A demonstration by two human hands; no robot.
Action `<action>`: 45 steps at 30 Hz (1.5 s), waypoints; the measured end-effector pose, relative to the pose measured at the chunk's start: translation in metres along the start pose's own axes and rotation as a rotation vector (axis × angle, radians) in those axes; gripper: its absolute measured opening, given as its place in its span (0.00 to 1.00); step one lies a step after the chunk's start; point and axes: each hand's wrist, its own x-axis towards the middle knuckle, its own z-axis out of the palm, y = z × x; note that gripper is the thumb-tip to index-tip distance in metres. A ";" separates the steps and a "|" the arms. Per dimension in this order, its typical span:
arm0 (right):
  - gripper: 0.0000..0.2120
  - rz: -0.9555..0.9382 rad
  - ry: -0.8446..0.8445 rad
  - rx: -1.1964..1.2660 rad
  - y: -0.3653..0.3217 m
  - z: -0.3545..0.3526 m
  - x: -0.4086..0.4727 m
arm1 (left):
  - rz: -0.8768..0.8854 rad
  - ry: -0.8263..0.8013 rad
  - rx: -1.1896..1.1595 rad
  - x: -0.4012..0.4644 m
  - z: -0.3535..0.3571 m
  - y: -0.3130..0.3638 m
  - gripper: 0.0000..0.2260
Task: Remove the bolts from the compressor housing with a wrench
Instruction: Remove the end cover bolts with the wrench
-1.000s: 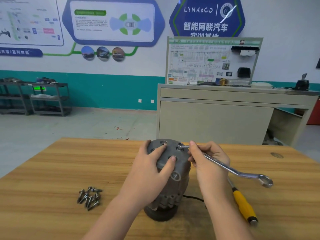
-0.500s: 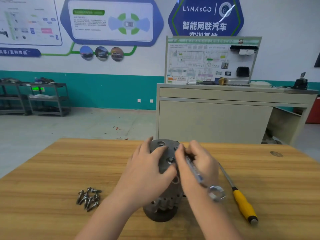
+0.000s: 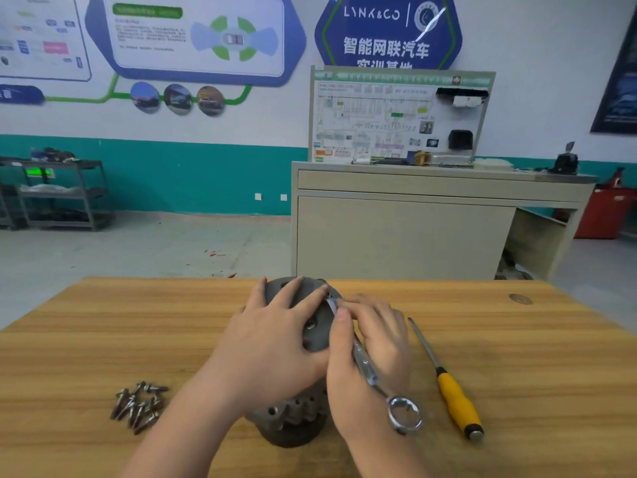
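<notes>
wood-grain bench carries the grey cast compressor housing, upright at centre. left hand lies flat on top, fingers straight; right hand grips the chrome wrench (ring end free). loose bolts lie left.

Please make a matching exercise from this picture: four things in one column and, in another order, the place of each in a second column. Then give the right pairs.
Things:
1. wrench
2. screwdriver
3. bolts
4. left hand

Places:
A. loose heap on the table, left of the housing
B. pressed flat on top of the housing
C. lying on the table, right of both hands
D. gripped in the right hand

Pairs: 1-D, 2-C, 3-A, 4-B
</notes>
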 end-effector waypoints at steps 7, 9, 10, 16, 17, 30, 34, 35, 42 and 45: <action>0.13 -0.060 -0.035 -0.058 -0.002 0.002 0.001 | 0.040 0.031 -0.016 -0.001 0.000 -0.005 0.38; 0.12 -0.006 -0.032 -0.040 -0.009 0.004 0.000 | 0.054 0.035 -0.020 0.000 0.000 -0.006 0.37; 0.16 0.023 -0.033 -0.045 -0.013 0.004 -0.001 | 0.063 0.035 -0.029 0.000 0.000 -0.008 0.37; 0.37 -0.048 -0.088 -0.301 -0.022 0.006 0.000 | 0.146 0.046 -0.045 0.000 -0.002 -0.018 0.34; 0.36 -0.063 -0.116 -0.352 -0.022 0.005 0.000 | 0.152 0.047 -0.051 0.000 -0.003 -0.018 0.34; 0.34 -0.213 -0.330 -0.617 -0.022 -0.010 0.015 | 0.242 0.033 -0.061 0.002 -0.008 -0.020 0.31; 0.28 -0.187 -0.421 -0.566 -0.021 -0.012 0.014 | 0.292 0.042 -0.107 0.004 -0.009 -0.021 0.29; 0.26 -0.180 -0.458 -0.539 -0.023 -0.012 0.014 | 0.315 0.032 -0.119 0.005 -0.009 -0.022 0.28; 0.21 -0.002 -0.655 0.106 -0.001 -0.035 0.027 | 0.321 -0.156 -0.212 0.011 -0.020 -0.050 0.32; 0.18 0.160 -0.729 0.501 0.029 -0.044 0.042 | 0.364 -0.194 -0.165 0.015 -0.023 -0.050 0.35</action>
